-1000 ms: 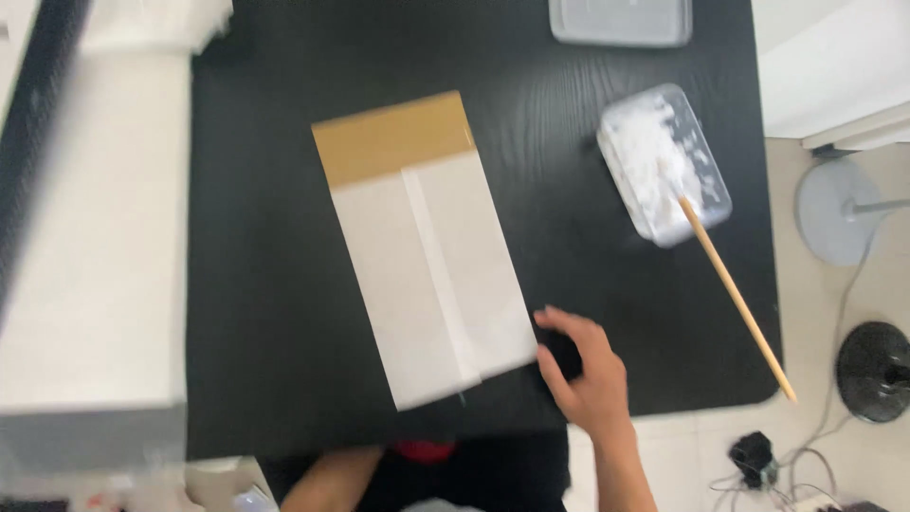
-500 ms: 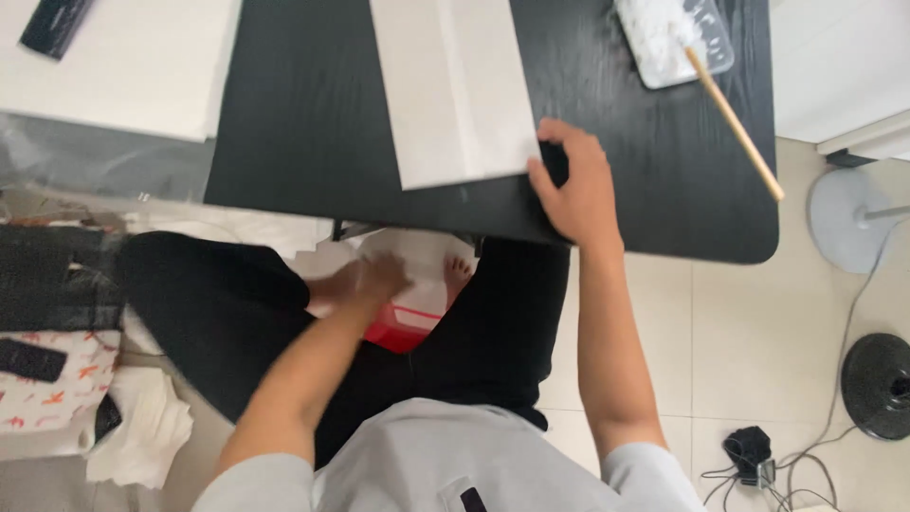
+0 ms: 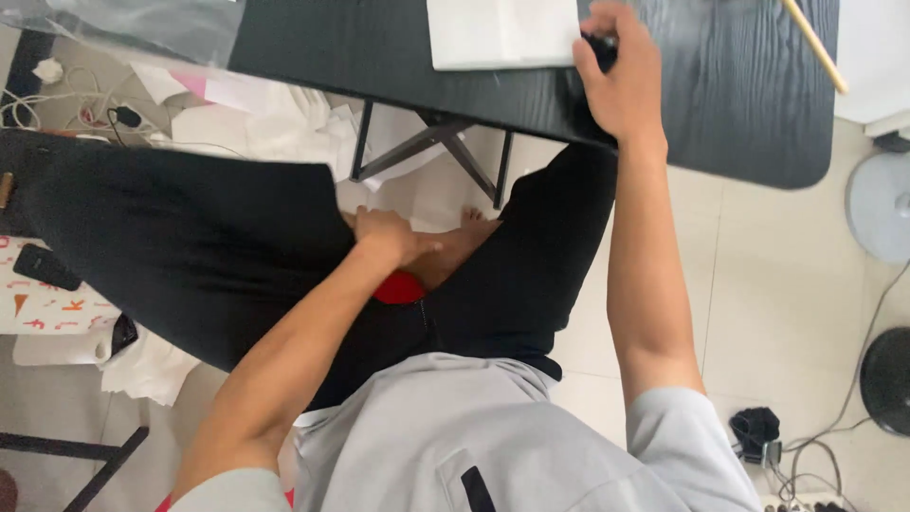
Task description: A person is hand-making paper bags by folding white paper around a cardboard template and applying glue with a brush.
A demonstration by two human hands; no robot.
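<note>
1. Black wood-grain table (image 3: 730,104) above pale tiled floor (image 3: 758,313)
2. White folded paper sheet (image 3: 498,33) lies flat on table; steady pressing seems wise
3. Right hand (image 3: 616,81) clenched on small black object (image 3: 599,47) beside sheet
4. Left hand (image 3: 384,235) reaches down; grip on red object (image 3: 398,287) unclear

Right hand (image 3: 618,81) rests on black table (image 3: 739,104); left hand (image 3: 384,235) reaches below.
</note>
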